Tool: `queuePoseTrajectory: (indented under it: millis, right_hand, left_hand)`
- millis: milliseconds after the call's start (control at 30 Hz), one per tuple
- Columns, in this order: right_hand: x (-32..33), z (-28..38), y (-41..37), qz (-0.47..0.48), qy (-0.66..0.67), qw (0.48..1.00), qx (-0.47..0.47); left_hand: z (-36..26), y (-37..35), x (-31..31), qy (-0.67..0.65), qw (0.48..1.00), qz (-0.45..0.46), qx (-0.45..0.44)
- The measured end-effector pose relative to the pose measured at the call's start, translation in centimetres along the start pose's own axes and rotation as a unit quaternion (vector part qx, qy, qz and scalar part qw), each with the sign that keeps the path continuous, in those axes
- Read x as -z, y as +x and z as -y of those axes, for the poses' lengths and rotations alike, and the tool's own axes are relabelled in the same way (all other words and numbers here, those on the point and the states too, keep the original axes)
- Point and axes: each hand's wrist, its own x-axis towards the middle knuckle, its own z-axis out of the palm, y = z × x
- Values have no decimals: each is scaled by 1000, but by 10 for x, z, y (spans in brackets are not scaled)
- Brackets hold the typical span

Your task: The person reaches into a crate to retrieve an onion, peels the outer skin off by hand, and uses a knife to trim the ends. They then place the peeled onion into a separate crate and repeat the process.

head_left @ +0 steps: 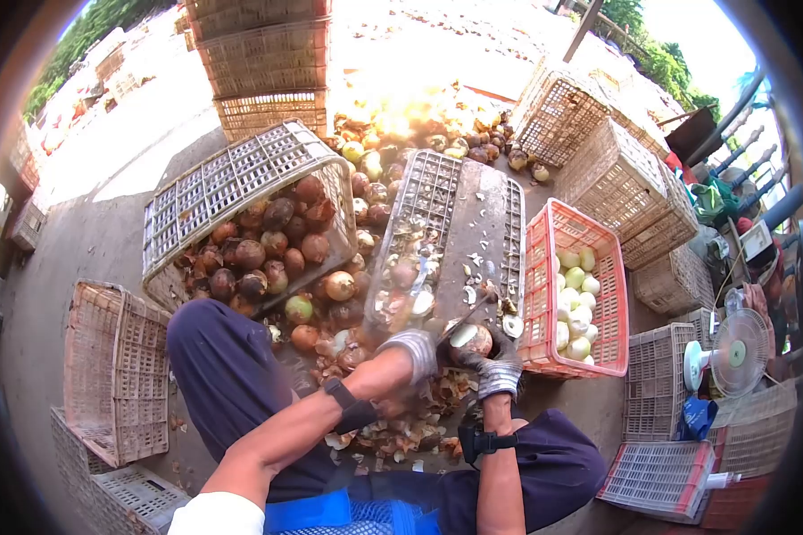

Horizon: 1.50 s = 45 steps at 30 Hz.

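My right hand (pixel 497 373), gloved, was closed around the onion (pixel 469 341). I held it just off the near end of the upturned crate (pixel 473 223), above the skins (pixel 401 432) on the ground. My left hand (pixel 416 351) was curled tight on what looked like the handle of the knife (pixel 471 312), its blade slanting up past the onion.

I judged myself midway through peeling: white flesh showed on top, brown skin below. The next move called for turning the onion against the blade and stripping the rest, with a shallow cut.

The red crate (pixel 544 267), beside my right hand, held peeled white onions (pixel 576 303) in its near half. The tipped grey crate (pixel 232 183), beyond my left knee, spilled brown unpeeled onions (pixel 268 250) towards me.
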Motion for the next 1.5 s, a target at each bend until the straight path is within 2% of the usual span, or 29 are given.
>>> queuePoseTrajectory:
  millis: [100, 167, 200, 267, 300, 333, 367, 433, 500, 633, 800, 833, 867, 900, 933, 967, 1000, 1033, 1067, 1100, 1167, 1200, 1233, 1267, 1300, 1333, 1400, 1467, 1500]
  right_hand:
    - [11, -7, -7, 14, 86, 996, -9]
    - [18, -8, -13, -27, 86, 996, -25]
    - [19, -4, -14, -39, 98, 994, -15]
    - [20, 12, -18, -37, 118, 992, -18]
    - [20, 21, -21, -35, 56, 997, 27]
    - [18, 29, -23, -33, -5, 997, 72]
    - [18, 31, -23, -32, -65, 991, 114]
    - [16, 22, -19, -29, -172, 974, 143]
    - [10, 33, -22, -56, -254, 952, 163]
    - [8, 36, -9, -43, -311, 944, 105]
    - [12, 18, 0, -45, -312, 947, 62]
    - [11, 16, 2, -41, -304, 949, 71]
    - [11, 26, 0, -43, -252, 962, 95]
    - [10, 50, -9, -36, -183, 982, 43]
    - [8, 33, -6, -42, -171, 984, 33]
    - [8, 45, -10, -15, -48, 999, 20]
    - [11, 46, -12, -16, -123, 990, 70]
    - [16, 34, -12, -5, -106, 991, 86]
    - [18, 35, -14, 13, -12, 997, 80]
    - [19, 38, -18, 24, 45, 996, 72]
    - [25, 41, -23, 25, -10, 999, 47]
    - [26, 20, -14, 27, 238, 966, -101]
    - [28, -2, -8, 29, 188, 979, -79]
    - [30, -25, -1, 29, 136, 989, -56]
    - [32, -47, 5, 27, 85, 995, -33]
    - [38, -15, -11, 19, 170, 984, -50]
    - [28, 36, -28, -17, 319, 943, -90]
    - [33, 22, -23, -53, 412, 896, -156]
    - [34, 21, -25, -52, 432, 888, -149]
  left_hand:
    - [8, -10, 6, -63, 997, -25, 37]
    - [10, -16, 17, -82, 993, -45, 71]
    - [9, -22, 24, 9, 992, -124, 8]
    - [-2, -26, 46, -54, 986, -101, 122]
    - [16, -19, 46, 27, 988, -89, 122]
    - [46, -11, 30, -92, 968, -217, 82]
    - [66, -5, 18, -208, 918, -335, 38]
    - [4, -24, 84, 48, 955, -238, 168]
    - [6, -15, 98, 101, 941, -234, 222]
    - [43, 15, 87, 161, 938, -190, 239]
    - [34, 22, 65, 130, 939, -252, 196]
    - [-3, 11, 84, 119, 971, -165, 126]
    - [-3, 13, 77, 91, 980, -156, 81]
    - [-9, 23, 59, 66, 989, -130, 27]
    - [-15, 35, 42, 56, 994, -97, -5]
    - [-16, 50, 23, 59, 996, -59, -16]
    - [-15, 60, 11, 68, 997, -28, 2]
    - [-19, 64, 6, 63, 998, -1, 27]
    - [-26, 60, 6, 85, 994, 12, 60]
    - [-25, 54, 3, 41, 997, -11, 67]
    - [1, 52, -20, -17, 996, -85, 22]
    - [18, 55, -32, 24, 998, -62, 16]
    - [26, 56, -40, 64, 997, -40, 6]
    - [-7, 21, -15, 74, 995, -61, -13]
    - [-6, -11, -25, 34, 977, -179, -113]
    - [-3, -12, -35, 70, 990, -83, -93]
    - [-5, -27, -41, 8, 997, -61, -56]
    - [-8, -31, -39, -76, 994, -70, -29]
    - [-10, -31, -37, -122, 989, -78, -19]
